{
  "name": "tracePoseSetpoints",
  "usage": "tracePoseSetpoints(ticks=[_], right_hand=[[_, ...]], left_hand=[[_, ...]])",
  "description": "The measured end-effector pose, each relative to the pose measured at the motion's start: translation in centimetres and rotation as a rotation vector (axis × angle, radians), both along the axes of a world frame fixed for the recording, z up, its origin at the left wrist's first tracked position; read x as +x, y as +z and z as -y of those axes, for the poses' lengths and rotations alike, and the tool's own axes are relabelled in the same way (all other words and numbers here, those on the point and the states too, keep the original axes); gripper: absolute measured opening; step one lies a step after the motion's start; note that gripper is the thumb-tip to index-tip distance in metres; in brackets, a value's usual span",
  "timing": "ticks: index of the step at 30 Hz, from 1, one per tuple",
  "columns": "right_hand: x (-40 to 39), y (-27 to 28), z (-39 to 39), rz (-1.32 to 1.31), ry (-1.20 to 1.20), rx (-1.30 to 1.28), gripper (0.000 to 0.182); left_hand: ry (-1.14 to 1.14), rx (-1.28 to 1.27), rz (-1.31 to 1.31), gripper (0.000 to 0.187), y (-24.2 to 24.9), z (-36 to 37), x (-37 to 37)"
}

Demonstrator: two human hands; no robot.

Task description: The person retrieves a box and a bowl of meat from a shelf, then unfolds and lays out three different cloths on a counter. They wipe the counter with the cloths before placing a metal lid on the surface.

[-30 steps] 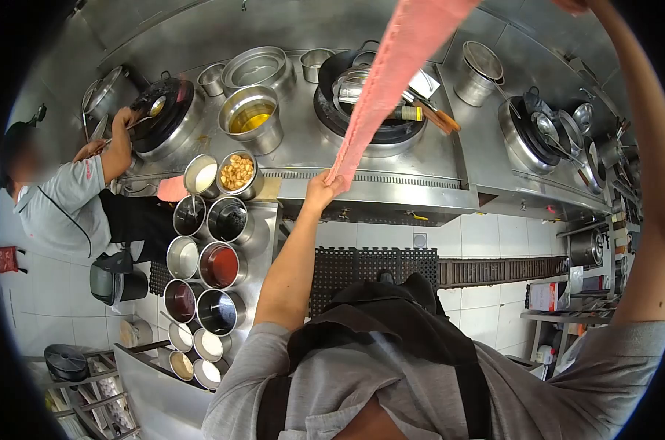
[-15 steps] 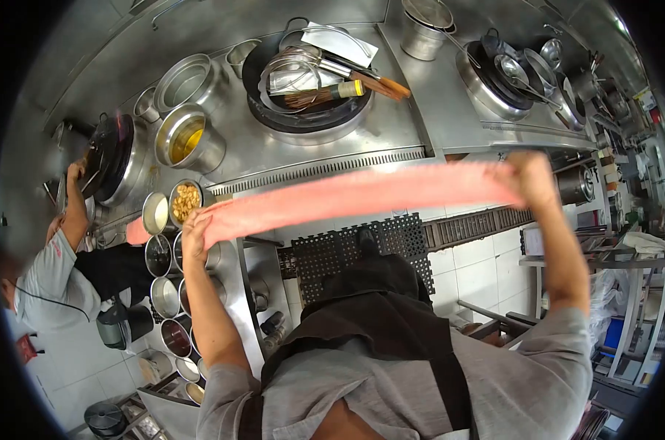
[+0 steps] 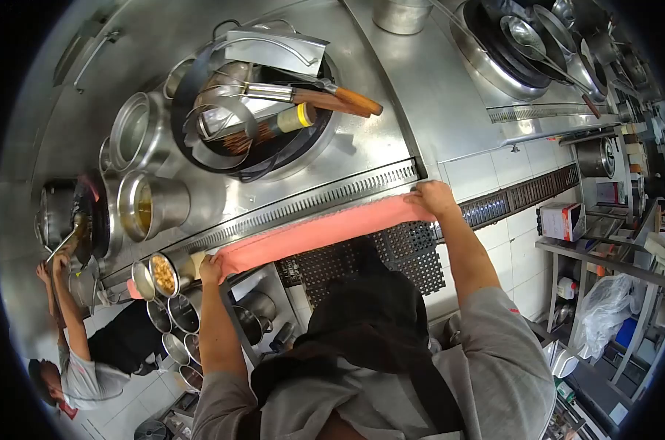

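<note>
A pink cloth (image 3: 318, 236), folded into a long strip, stretches between my two hands along the front edge of the steel cooking counter (image 3: 362, 158). My left hand (image 3: 210, 269) is closed on one end, close to the metal pots of ingredients. Around the other end my right hand (image 3: 433, 198) grips, near the corner where the slotted drain strip stops. Below the cloth lies a black perforated floor mat (image 3: 332, 275).
A wok (image 3: 314, 154) holds a brush (image 3: 273, 128) and wooden-handled tools. Left of it stands a steel pot (image 3: 152, 205) with yellow liquid. A nearby pot holds brown pieces (image 3: 162, 273). Another person (image 3: 90, 374) works at the far-left wok. Steel shelving (image 3: 604, 257) is at right.
My right hand has come down and inward, and the cloth now spans a shorter length, closer to the counter edge. My view has turned; the other person's arms reach to the wok with a utensil.
</note>
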State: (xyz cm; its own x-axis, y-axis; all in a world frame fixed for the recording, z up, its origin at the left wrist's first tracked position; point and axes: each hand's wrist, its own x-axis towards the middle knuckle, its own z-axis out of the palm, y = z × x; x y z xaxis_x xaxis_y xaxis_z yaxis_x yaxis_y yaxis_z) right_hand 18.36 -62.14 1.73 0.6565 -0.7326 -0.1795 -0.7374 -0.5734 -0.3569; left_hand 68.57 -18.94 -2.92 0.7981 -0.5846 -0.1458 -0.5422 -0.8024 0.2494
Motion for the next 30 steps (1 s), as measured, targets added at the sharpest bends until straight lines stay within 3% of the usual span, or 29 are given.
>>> tracePoseSetpoints(ticks=[4,9,11,13,14,19,22,24,25,27,29,30], right_hand=[[1.1,-1.0,4.5,0.016,-0.021,-0.019,0.044],[-2.3,-1.4,5.5,-0.028,0.044,0.071,0.039],[-3.8,-1.9,4.9,0.114,-0.175,0.316,0.030],[-4.2,-1.9,4.0,0.107,-0.112,0.284,0.022],[-4.4,-2.3,3.6,0.172,-0.197,0.307,0.021],[-3.9,-1.0,3.2,0.164,-0.470,0.435,0.024],[-3.7,-2.1,3.7,0.124,-0.541,0.367,0.028],[-3.8,-2.3,2.8,0.197,-0.564,0.289,0.029],[-3.8,-2.2,2.4,0.267,-0.579,0.205,0.031],[-4.3,-2.0,1.1,0.280,-0.630,0.153,0.030],[-4.6,-1.3,-1.0,0.319,-0.558,-0.248,0.027],[-4.4,-1.2,-2.1,0.333,-0.542,-0.286,0.026]], left_hand=[[0.112,0.009,-0.032,0.038,-1.2,2.7,0.2],[0.055,0.006,-0.180,0.044,1.2,1.9,1.4],[0.228,-0.132,-0.516,0.039,2.9,1.9,1.0],[0.297,-0.080,-0.574,0.036,3.6,1.6,1.2],[0.372,-0.027,-0.626,0.033,3.9,1.4,1.3],[0.380,0.027,-0.718,0.035,4.6,0.5,3.0],[0.309,-0.103,-0.782,0.037,3.9,1.1,3.5],[-0.054,0.154,-0.270,0.037,3.5,2.0,3.8],[-0.059,0.158,-0.273,0.037,2.3,1.5,4.1],[0.094,0.148,-0.021,0.041,-0.3,0.8,3.9],[0.202,0.031,0.106,0.043,0.3,1.3,1.2],[0.310,-0.081,0.237,0.046,0.6,1.5,-0.5]])
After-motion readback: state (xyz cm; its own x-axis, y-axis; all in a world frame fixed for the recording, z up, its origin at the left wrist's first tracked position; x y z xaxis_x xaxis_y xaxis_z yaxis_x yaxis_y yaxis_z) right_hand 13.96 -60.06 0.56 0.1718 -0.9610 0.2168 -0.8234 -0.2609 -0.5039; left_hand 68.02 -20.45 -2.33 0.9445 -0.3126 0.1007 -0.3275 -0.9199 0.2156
